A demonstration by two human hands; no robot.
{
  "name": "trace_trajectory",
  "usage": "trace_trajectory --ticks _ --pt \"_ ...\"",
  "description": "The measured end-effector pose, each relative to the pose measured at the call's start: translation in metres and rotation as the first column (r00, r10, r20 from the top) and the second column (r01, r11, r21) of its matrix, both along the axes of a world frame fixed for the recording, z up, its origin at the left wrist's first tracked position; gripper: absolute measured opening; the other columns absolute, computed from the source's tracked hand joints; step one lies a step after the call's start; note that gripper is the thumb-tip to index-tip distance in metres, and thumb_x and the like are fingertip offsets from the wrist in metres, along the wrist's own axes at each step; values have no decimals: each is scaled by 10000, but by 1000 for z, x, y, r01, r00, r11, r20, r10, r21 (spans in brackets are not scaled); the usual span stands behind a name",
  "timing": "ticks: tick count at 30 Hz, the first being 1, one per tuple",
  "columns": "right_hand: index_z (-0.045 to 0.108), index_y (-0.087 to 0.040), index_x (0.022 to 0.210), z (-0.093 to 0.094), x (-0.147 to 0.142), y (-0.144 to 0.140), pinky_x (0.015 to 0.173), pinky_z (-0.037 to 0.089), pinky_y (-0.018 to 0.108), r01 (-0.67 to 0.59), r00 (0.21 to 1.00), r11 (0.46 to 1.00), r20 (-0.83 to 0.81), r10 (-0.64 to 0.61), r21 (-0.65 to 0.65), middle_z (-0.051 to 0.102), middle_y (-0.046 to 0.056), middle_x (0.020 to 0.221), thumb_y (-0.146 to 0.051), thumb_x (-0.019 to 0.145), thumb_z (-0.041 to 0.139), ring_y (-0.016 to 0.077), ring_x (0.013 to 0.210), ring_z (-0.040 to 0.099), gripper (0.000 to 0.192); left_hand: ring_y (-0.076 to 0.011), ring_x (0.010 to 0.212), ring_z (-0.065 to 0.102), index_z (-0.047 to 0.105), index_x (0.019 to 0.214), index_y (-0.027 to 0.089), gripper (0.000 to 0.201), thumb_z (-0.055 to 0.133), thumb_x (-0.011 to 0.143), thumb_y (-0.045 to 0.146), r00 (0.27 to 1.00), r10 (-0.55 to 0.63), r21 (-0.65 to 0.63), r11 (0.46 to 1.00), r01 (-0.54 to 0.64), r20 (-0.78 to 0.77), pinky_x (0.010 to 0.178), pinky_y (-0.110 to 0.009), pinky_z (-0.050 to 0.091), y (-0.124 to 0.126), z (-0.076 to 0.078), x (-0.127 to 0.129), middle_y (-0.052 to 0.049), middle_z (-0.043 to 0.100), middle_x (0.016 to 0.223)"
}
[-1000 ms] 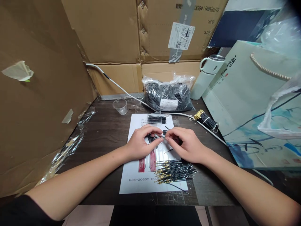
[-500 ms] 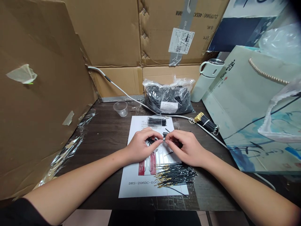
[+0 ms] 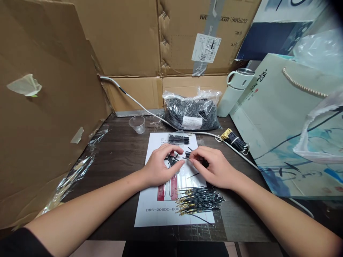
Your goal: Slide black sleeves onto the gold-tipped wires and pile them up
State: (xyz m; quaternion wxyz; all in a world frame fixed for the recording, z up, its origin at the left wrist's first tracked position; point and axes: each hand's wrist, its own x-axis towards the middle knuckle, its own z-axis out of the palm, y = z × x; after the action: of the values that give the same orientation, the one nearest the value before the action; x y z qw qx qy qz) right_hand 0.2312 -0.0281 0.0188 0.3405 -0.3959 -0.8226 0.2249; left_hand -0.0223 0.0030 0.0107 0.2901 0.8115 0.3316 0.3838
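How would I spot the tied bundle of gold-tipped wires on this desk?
Start at the pale thermos at the back right of the dark table. Just in front of it, beside the white cable, lies the tied bundle. Unlike the loose wires on the printed sheet, a white band binds it.

Wire pile [image 3: 199,200] on sheet [image 3: 158,214]

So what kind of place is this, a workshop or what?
Probably a makeshift assembly bench in a storeroom: cardboard boxes wall in the desk, and a bag of black sleeves and gold-tipped wires lie on it.
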Motion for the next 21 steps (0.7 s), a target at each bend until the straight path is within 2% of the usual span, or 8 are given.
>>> trace_trajectory --ticks 4,7,14,18,21 --pt "696 -207 1029 0 9 9 895 511 443 60 992 995 109 -69 81 707 79 997 -201 1066 621 256 962 626 84 -218 942 651 704 1041 208 107 717 953 149 996 71 98 993 -66 -45 891 -395 541 3 -2 0 -46 745 993" --pt "705 -207 1039 -4 14 13 903 515 467 97 981 990 159 -112 98 699 86 1001 -206 1063 632 269 967 621 77 -250 996 644 688 981 212 100 689 945 118 989 89 150 986 -71 -120 937 -435 528 5 -6 -1 -51 731 975" --pt "714 -212 1073 -13 15 17 934 522 484 89 970 993 220 -106 83 694 85 1034 -193 1055 653 279 1010 634 67 -278 1075 640 694 997 221 102 707 937 138 975 106 138 987 -80 -194 990 -466 534 5 -9 -1 -72 713 1070" --pt "707 -212 1101 -2 16 13 950 521 503 84 965 991 239 -108 108 696 96 1056 -203 1055 664 291 1029 635 64 -295 1088 636 693 980 221 106 727 912 146 966 111 158 985 -75 -235 1002 -489 525 4 -10 0 -82 704 1094" --pt "712 -205 1080 13 16 6 910 536 468 -33 967 999 253 29 12 690 96 1042 -202 1035 690 281 1004 634 50 -292 1074 635 687 948 214 83 724 913 149 966 101 141 988 -68 -237 992 -488 524 4 -11 0 -84 700 1091"
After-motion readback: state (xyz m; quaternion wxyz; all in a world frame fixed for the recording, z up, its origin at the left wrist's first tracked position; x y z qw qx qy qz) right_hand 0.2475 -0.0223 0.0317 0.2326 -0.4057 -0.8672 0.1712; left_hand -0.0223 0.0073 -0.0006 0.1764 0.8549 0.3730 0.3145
